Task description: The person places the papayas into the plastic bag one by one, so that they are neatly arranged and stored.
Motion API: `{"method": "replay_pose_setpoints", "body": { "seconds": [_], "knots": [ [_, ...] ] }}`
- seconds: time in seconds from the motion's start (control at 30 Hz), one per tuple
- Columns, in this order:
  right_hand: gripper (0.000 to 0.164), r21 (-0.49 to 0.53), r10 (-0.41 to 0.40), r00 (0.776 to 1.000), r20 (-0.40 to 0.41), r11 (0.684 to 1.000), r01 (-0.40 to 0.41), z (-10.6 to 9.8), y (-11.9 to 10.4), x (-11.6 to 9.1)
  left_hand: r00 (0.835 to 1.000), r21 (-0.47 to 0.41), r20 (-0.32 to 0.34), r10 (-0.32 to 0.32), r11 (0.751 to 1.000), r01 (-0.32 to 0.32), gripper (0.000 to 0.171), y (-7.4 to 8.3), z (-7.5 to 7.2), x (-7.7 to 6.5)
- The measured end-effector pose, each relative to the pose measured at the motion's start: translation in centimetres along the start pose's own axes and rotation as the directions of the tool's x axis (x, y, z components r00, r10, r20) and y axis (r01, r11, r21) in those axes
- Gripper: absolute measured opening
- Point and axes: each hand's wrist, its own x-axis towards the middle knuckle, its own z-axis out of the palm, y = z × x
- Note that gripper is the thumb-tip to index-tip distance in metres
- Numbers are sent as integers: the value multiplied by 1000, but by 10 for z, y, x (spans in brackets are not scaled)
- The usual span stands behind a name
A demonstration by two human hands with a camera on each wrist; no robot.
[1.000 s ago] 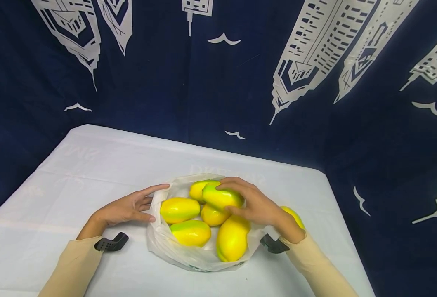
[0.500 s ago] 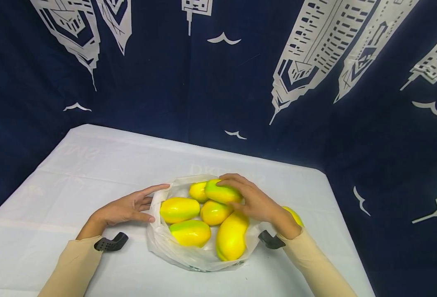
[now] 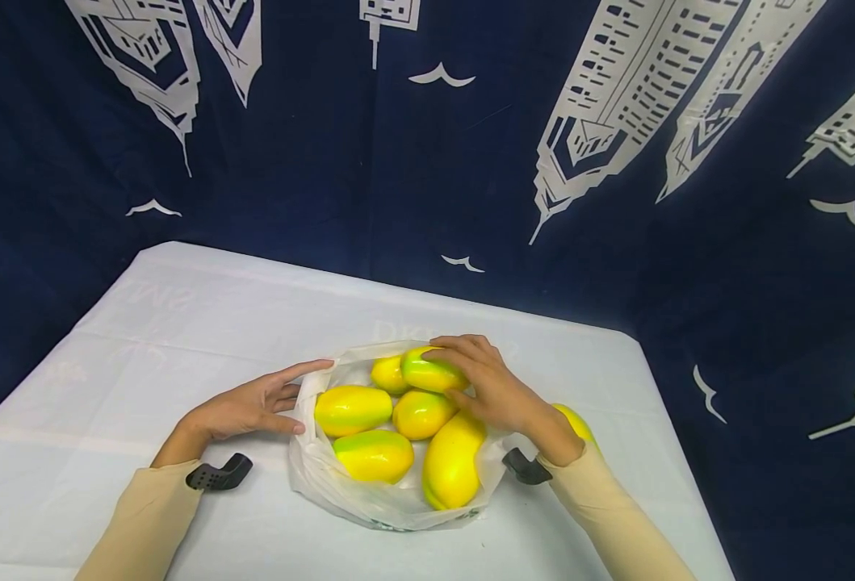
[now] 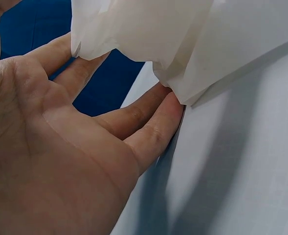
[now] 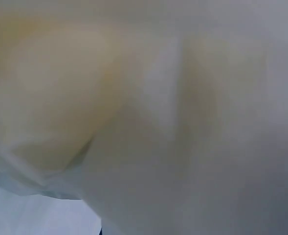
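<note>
A white plastic bag (image 3: 311, 476) stands with its mouth spread wide in the head view, several glossy yellow-green mangoes (image 3: 372, 456) inside it. My right hand (image 3: 492, 387) reaches over the bag's right side and holds a mango (image 3: 429, 373) at the back, thumb and fingers curled around it. My left hand (image 3: 249, 403) is at the bag's left rim, its fingers extended. In the left wrist view, the fingertips (image 4: 170, 110) are right at the bag's (image 4: 148, 34) lower folds. Bag plastic (image 5: 134, 122) fills the right wrist view and hides the right hand there.
Another mango (image 3: 576, 421) lies outside the bag on the right, partly hidden behind the right forearm. A white cloth covers the table (image 3: 180, 323). Behind it hangs a dark blue curtain (image 3: 325, 186) with white building prints. Black wrist cameras (image 3: 220, 472) are on both wrists.
The right hand has shifted the held mango slightly back and down among the others in the bag, uncovering more of the mangoes below. The left hand has stayed at the rim.
</note>
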Motion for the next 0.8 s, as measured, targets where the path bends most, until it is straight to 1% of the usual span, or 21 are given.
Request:
{"method": "replay_pose_setpoints", "body": {
  "seconds": [0.17,0.3,0.47,0.53,0.67,0.8],
  "knots": [
    [53,-9,17,1000,-16,1000,-17,-1,1,-1,1000,8,-2,4,1000,-4,95,-1,-1,0],
    [54,3,23,999,-29,1000,-23,-2,2,-2,1000,20,-6,4,1000,-4,95,-1,-1,0],
    [56,20,27,998,-59,999,-26,-8,5,-6,1000,23,-10,-4,1000,5,96,0,0,1],
    [55,34,25,996,-89,999,-22,-12,5,-9,1000,18,-9,-8,1000,9,97,0,0,1],
    [54,52,47,987,-152,998,-39,-20,9,-19,1000,9,-4,-10,1000,10,97,0,0,1],
    [55,70,103,979,-176,993,-92,-27,14,-31,1000,15,-4,-7,1000,7,97,0,-1,0]
  ]
}}
